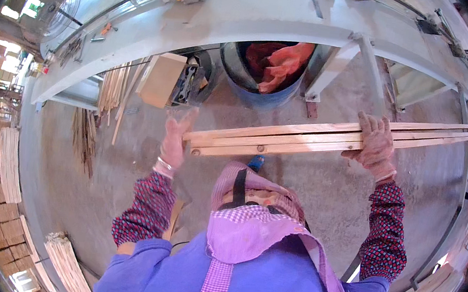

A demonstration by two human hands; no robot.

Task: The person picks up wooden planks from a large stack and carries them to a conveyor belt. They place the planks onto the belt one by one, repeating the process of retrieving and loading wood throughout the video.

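Right grip (374,143) holds the wooden strips (281,141), right of the blue bin (262,98). In the head view, the strips cross on the bin's near side, long axis left to right; one end is at the left grip (174,139), fingers extended, left of the bin, the other points far right.

Right hand (374,143) gripping wooden strips (298,138), blue bin (267,98)
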